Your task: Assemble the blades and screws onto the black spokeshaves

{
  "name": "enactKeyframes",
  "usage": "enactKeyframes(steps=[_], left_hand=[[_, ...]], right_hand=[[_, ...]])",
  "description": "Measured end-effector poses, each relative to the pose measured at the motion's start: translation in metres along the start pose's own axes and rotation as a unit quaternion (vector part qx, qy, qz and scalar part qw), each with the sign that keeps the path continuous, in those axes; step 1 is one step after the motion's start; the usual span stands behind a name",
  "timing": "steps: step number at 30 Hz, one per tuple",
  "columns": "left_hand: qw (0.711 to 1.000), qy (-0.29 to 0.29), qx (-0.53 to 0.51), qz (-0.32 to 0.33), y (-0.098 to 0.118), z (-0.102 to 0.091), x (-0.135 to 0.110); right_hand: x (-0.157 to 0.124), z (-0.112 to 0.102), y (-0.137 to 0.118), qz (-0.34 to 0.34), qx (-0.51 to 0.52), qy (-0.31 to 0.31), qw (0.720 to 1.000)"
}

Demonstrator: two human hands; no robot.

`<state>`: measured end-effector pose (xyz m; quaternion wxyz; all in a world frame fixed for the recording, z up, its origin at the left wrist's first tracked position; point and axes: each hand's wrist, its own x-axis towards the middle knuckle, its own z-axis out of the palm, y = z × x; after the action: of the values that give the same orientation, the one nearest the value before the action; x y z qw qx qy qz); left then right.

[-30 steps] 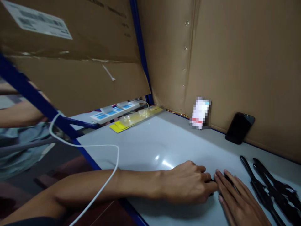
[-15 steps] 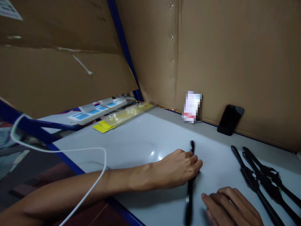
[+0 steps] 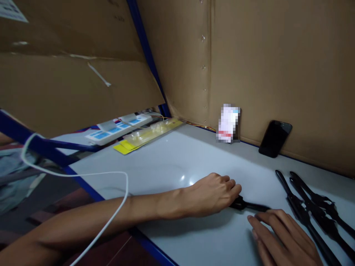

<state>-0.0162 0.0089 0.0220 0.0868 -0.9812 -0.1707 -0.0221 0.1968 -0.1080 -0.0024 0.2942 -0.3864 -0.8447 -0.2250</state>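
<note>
At the far left of the frame I see a white cable (image 3: 83,175) looping off a blue frame bar (image 3: 33,142) and trailing down across my left forearm. Above it, filling the upper left, hangs a cardboard panel (image 3: 69,85). Just right of that, at mid-height, a white power strip (image 3: 119,125) with blue labels lies beside a yellow-backed blister pack (image 3: 146,135), both at the far edge of the pale grey tabletop (image 3: 172,162).

In the lower middle, my left hand (image 3: 213,194) rests on the tabletop with its fingers curled down over one end of a slim black plastic piece (image 3: 251,205), gripping it against the surface. The piece lies flat and runs rightward from that hand to my right hand (image 3: 283,236), at the lower right, which lies palm down with fingers stretched out loosely, the fingertips touching or just over the piece's other end; I cannot tell whether they press it.

Above, against the cardboard back wall (image 3: 277,55), stands a small blurred white card (image 3: 229,122), and right of it a black phone (image 3: 275,138) leans on the wall. At the far right, several long black plastic pieces (image 3: 310,207) lie together on the table, near my right hand but apart from it.
</note>
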Motion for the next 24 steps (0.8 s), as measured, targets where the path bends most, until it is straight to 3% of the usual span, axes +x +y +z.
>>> enactKeyframes(steps=[11, 24], left_hand=[[0.999, 0.041, -0.010, 0.010, 0.002, 0.003, 0.000], [0.997, 0.026, -0.056, -0.042, 0.004, 0.005, 0.002]], right_hand=[[0.002, 0.012, -0.004, 0.034, 0.011, -0.073, 0.997], [0.002, 0.008, -0.010, 0.034, 0.044, -0.031, 0.998]])
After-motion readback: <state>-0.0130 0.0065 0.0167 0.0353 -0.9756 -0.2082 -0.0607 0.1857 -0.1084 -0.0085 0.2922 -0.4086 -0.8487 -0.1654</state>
